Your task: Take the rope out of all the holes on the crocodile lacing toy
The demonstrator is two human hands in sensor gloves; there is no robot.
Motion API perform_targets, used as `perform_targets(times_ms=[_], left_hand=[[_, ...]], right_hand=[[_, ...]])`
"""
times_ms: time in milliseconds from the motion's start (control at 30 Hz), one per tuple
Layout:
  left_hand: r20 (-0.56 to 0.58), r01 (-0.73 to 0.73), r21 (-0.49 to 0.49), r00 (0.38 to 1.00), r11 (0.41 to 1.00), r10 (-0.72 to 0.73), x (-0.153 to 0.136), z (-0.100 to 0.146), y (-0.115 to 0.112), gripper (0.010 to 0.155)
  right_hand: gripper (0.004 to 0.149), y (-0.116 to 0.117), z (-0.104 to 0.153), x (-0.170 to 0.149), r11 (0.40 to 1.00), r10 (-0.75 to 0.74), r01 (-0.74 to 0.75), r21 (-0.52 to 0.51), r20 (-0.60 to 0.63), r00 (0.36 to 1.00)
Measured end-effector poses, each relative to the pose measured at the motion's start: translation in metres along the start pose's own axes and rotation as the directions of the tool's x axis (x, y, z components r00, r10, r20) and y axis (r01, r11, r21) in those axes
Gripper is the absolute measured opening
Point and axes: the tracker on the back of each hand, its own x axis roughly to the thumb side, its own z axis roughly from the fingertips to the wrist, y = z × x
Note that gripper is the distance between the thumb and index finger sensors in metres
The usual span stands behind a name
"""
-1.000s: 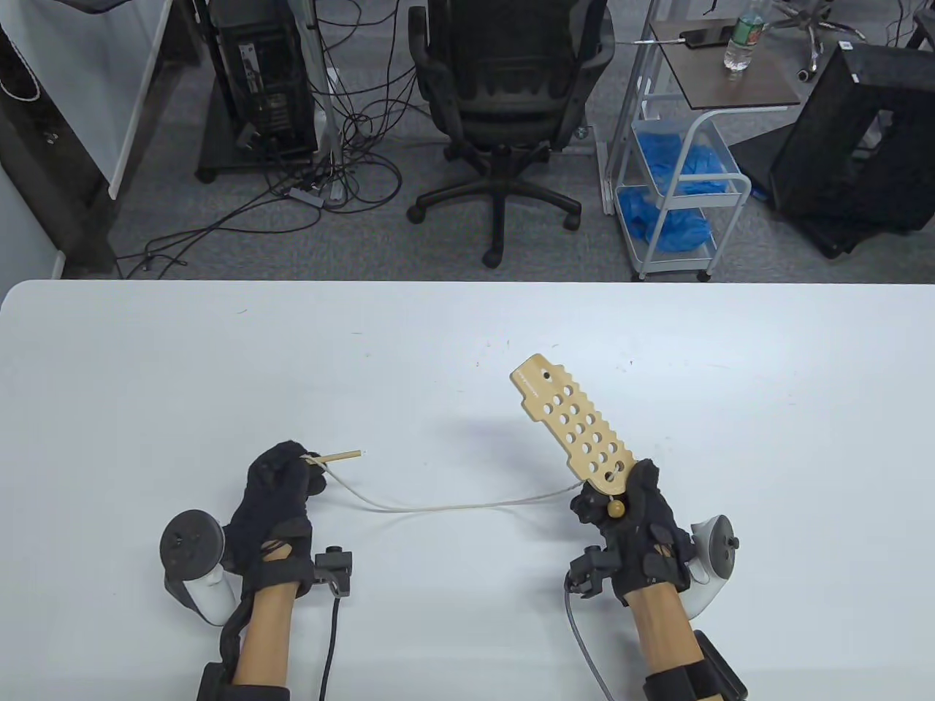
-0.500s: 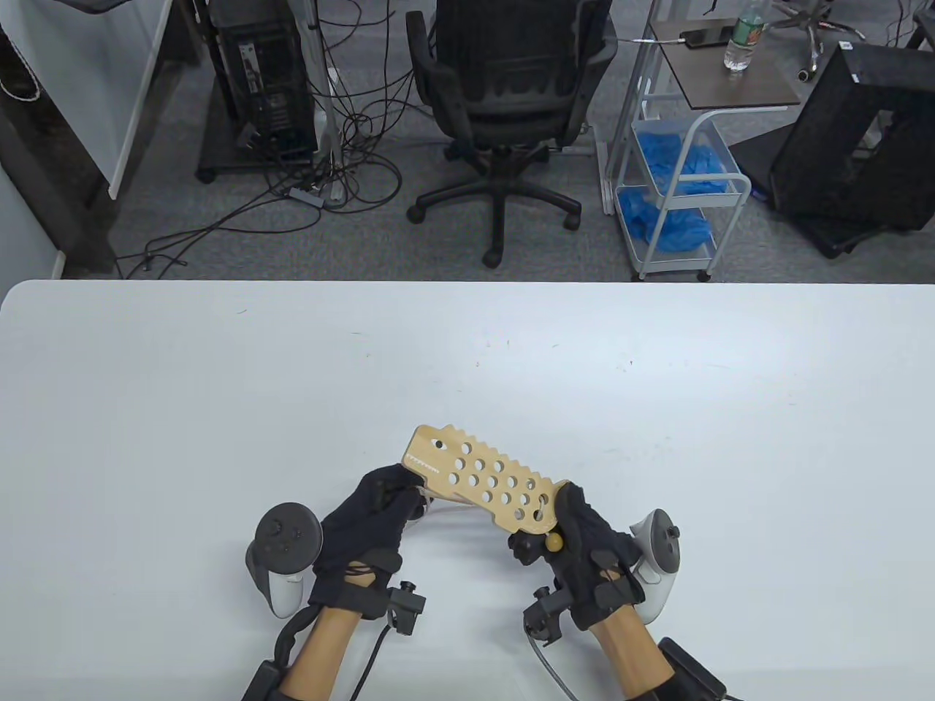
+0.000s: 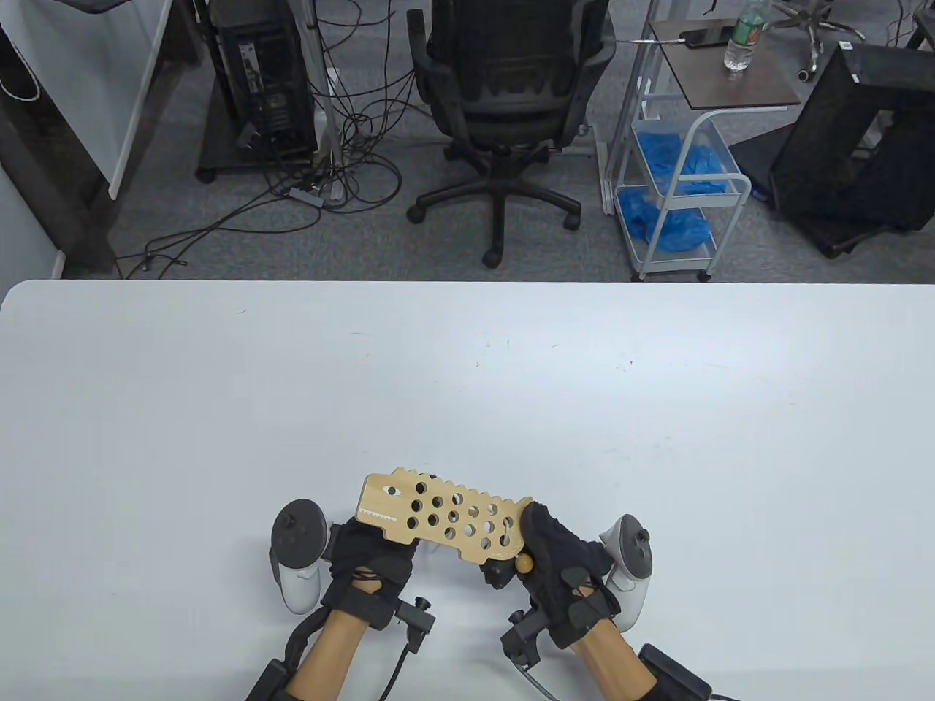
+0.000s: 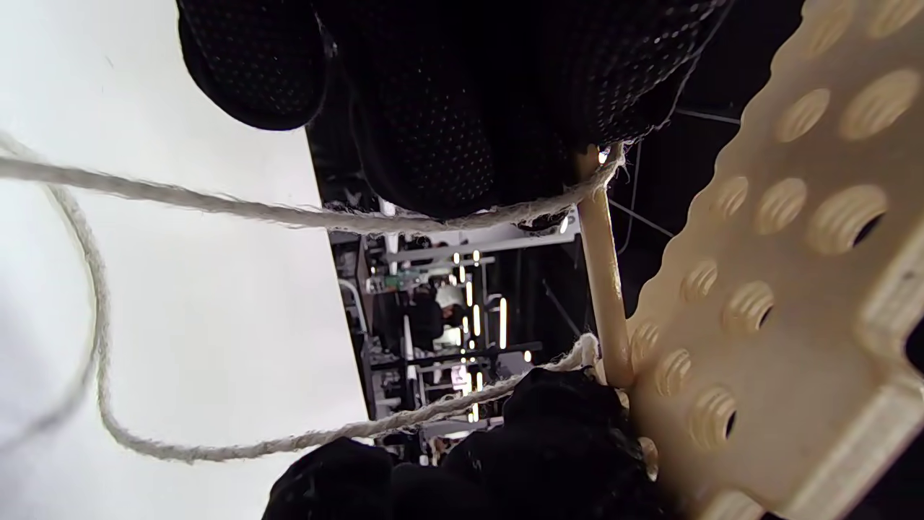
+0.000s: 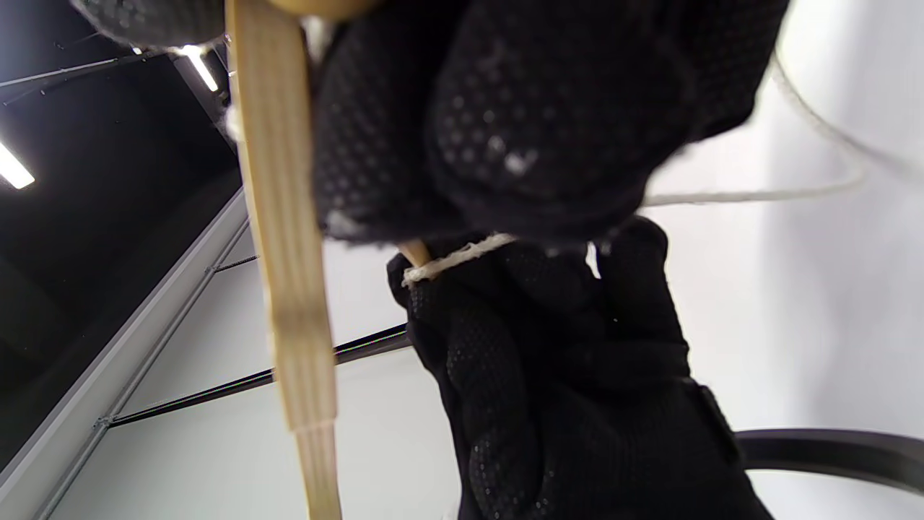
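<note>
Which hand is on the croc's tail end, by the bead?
The right hand grips the tail of the crocodile board, next to the wooden bead. The left hand sits under the toothed head end.

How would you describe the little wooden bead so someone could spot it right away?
Look at the near edge of the white table, where two black-gloved hands hold a flat wooden crocodile board full of holes. At the board's right end, against the right hand, sits the bead: small, round and darker tan, the only ball-shaped piece there.
</note>
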Motion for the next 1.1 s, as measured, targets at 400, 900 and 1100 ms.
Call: perform_targets(times_ms=[400,900,1100], left_hand=[[-0.125,-0.073,-0.181,0.991,0.981,0.05,-0.015,-0.005,-0.014,0.043],[0.074,0.117,-0.087,0.991,0.989,-0.11,0.006,-0.001,-0.007,0.041],[0.09,0.197,-0.046,0.977,0.979,-0.192,0.011,0.001,-0.015,0.042]], right_hand=[[0.052,0.004,0.001,-0.003,0.996,-0.086,0.086,0.03,0.004,0.996],[0.054,0.002,0.001,-0.008,0.996,-0.084,0.085,0.014,-0.07,0.994],[0.052,-0.001,0.001,-0.006,0.993,-0.117,0.117,0.01,-0.046,0.992]])
